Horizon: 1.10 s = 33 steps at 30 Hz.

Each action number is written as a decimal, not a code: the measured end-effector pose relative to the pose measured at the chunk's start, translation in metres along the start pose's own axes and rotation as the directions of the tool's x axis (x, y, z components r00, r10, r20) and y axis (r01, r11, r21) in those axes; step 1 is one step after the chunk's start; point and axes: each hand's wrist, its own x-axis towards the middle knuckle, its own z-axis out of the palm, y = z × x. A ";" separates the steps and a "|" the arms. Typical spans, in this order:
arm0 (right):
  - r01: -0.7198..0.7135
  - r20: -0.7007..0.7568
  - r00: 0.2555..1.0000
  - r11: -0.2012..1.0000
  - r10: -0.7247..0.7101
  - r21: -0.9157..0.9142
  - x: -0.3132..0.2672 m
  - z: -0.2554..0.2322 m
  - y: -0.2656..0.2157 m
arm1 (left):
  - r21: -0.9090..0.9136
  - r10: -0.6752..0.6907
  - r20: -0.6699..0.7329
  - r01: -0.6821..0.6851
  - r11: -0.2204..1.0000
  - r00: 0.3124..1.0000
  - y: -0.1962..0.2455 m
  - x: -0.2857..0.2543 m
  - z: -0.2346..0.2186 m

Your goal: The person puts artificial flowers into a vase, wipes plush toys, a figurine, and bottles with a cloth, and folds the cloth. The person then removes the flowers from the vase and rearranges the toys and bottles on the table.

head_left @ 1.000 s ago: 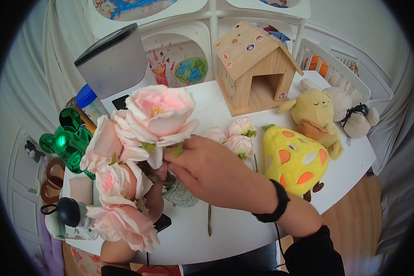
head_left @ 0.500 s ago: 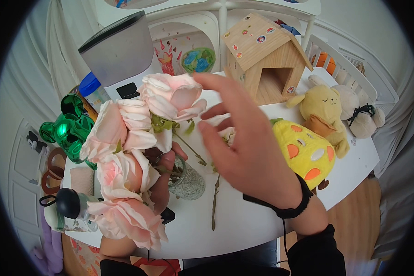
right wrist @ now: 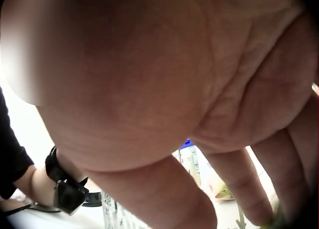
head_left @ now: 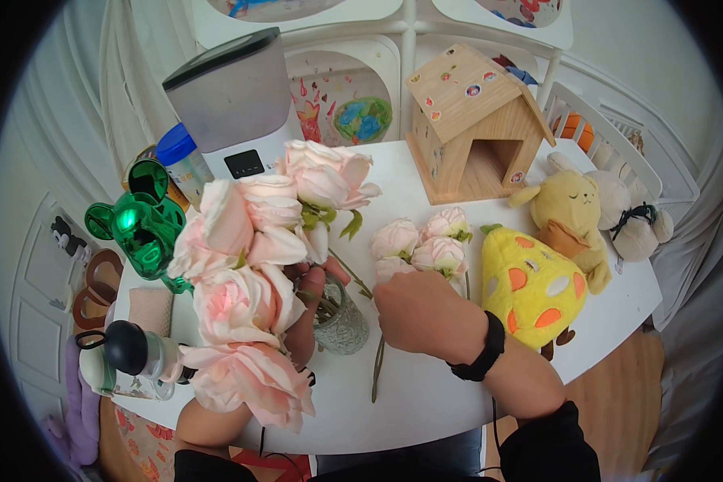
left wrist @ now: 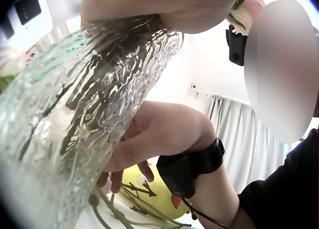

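Pale pink artificial roses [head_left: 245, 304] lean left over the mouth of a textured glass vase [head_left: 341, 328], several stems inside it. My left hand [head_left: 301, 331] grips those stems at the vase's rim; the blooms partly cover it. In the left wrist view, the ribbed glass slants below that hand. On the table, several more pink roses [head_left: 440, 255] lie with their stems toward the front. Over these stems is my right hand [head_left: 426, 315], fingers pointing down and hidden from the head view. The right wrist view shows its thumb apart from its fingers, fingertips close to a green stem [right wrist: 241, 220].
A wooden toy house [head_left: 474, 132] stands at the back, with a yellow plush [head_left: 530, 285] and a dog-eared plush [head_left: 566, 205] at right. Along the left are a shiny green bear figure [head_left: 140, 229], a black-lidded bottle [head_left: 132, 349] and a grey bin [head_left: 233, 100].
My right hand has left the upper rose in the bunch and moved right and down to the loose roses. The left hand still holds the stems at the vase.
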 end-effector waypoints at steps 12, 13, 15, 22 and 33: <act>-0.049 -0.390 0.913 0.980 0.122 0.191 -0.005 -0.044 -0.008 | -0.243 -0.086 -0.065 0.067 0.968 0.994 0.023 0.002 0.005; -0.014 -0.493 0.852 0.950 0.175 0.312 -0.007 -0.056 -0.011 | -0.244 -0.085 -0.072 0.065 0.968 0.994 0.022 0.002 0.003; 0.041 -0.579 0.782 0.906 0.233 0.420 -0.011 -0.071 -0.012 | -0.144 -0.032 -0.016 0.029 0.989 0.999 0.018 0.002 -0.001; 0.640 -0.786 0.458 0.459 0.416 0.616 -0.013 -0.081 -0.019 | -0.060 0.036 -0.033 -0.038 0.997 0.999 0.019 0.002 0.000; 0.761 -0.752 0.496 0.198 0.434 0.617 0.005 -0.038 -0.038 | 0.035 -0.101 0.052 0.099 0.994 0.994 0.027 -0.001 -0.010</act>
